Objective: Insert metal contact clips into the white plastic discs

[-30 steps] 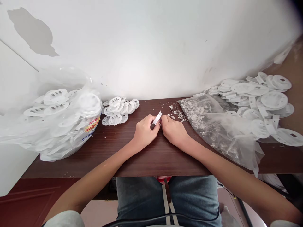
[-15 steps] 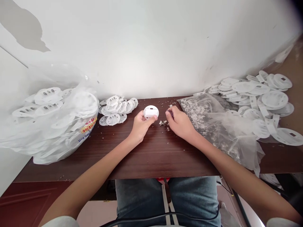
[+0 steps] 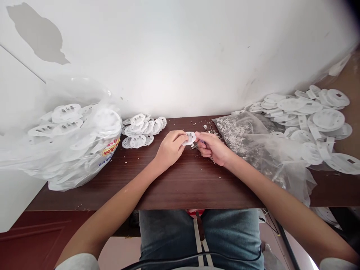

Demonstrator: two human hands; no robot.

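Note:
A white round plastic disc (image 3: 191, 138) with slots is pinched at its left edge by my left hand (image 3: 171, 147), a little above the table. My right hand (image 3: 212, 146) is closed around a thin tool (image 3: 213, 161); a bit of purple shows between the fingers and a slim metal end sticks out below. The thumb and index finger of that hand touch the disc's right edge. Just below and behind the disc lie small metal clips (image 3: 194, 146), partly covered by the hands.
At left stands a clear plastic bag (image 3: 84, 165) of white discs, with a small pile of discs (image 3: 140, 129) beside it. On the right are a bag of small metal pieces (image 3: 236, 131) and a heap of white discs (image 3: 327, 118). Crumbs dot the brown table (image 3: 174, 187).
The disc has moved right and been turned to show its slotted face. My hands have come together, and the right fingers now touch the disc. The view has shifted slightly.

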